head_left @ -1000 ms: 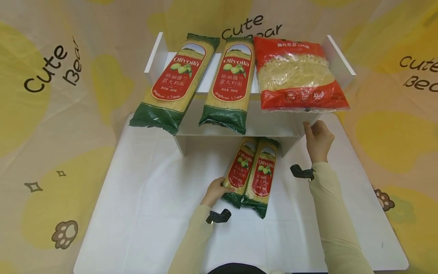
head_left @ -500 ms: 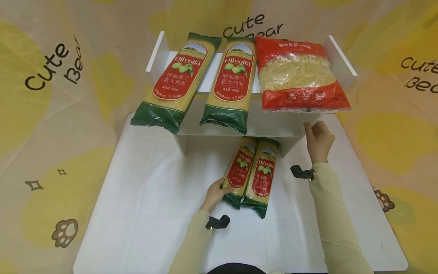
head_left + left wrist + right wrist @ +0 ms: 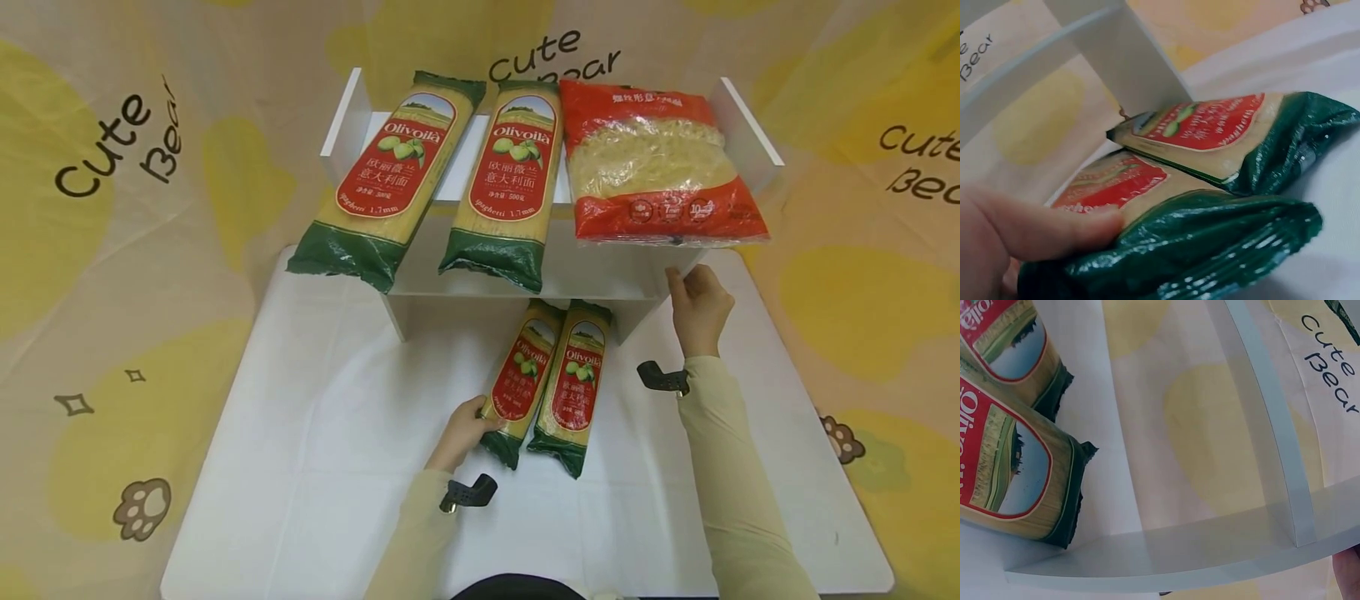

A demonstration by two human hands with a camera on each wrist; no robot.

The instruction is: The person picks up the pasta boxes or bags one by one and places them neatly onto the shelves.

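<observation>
A worktop (image 3: 315,467) covered with a white sheet carries a white two-level shelf (image 3: 585,279), open at the front. On the shelf's top board lie three packets side by side: two long spaghetti packs (image 3: 390,179) with red labels and green ends, their near ends hanging over the front edge, and to their right a wide red bag of short pasta (image 3: 652,167). Under the shelf, on the white sheet, two more spaghetti packets lie next to each other with their far ends tucked beneath the lower board; the right packet (image 3: 573,387) lies untouched, just beside the left packet (image 3: 521,379), whose near end is angled slightly away from it. The left hand (image 3: 459,429) grips the left packet at its near green end, thumb pressed on top of the wrapper. The right hand (image 3: 699,307) holds the shelf's front right corner, fingers curled round the edge of the board.
</observation>
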